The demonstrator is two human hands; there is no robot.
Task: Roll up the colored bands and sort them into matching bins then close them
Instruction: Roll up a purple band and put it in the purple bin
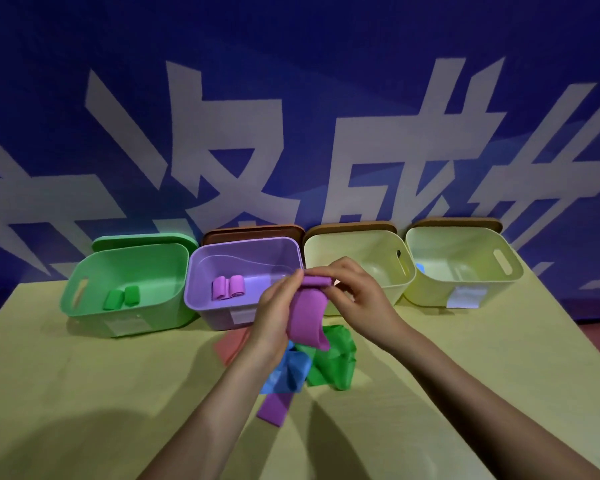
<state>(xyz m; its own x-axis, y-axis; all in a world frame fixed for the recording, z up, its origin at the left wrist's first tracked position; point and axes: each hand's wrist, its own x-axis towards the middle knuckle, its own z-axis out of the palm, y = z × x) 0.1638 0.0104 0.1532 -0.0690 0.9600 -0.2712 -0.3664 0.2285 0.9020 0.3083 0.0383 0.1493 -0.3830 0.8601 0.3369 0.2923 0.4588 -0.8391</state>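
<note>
Here, a yellow-green tabletop [84, 375] fills the lower frame, backed by a blue wall banner with large white characters [291, 98]. Across the middle stand four open plastic bins: a green bin [94, 308] holding two green rolls [122, 297], a purple bin [201, 299] holding two purple rolls [228, 287], and two pale yellow bins [368, 296] [465, 292]. At centre frame my left hand [278, 313] and right hand [357, 289] both pinch a partly rolled purple elastic band [309, 313], its free end curling down. Below it lie loose bands: green [333, 365], blue [284, 372], red [231, 344], purple [272, 408].
</note>
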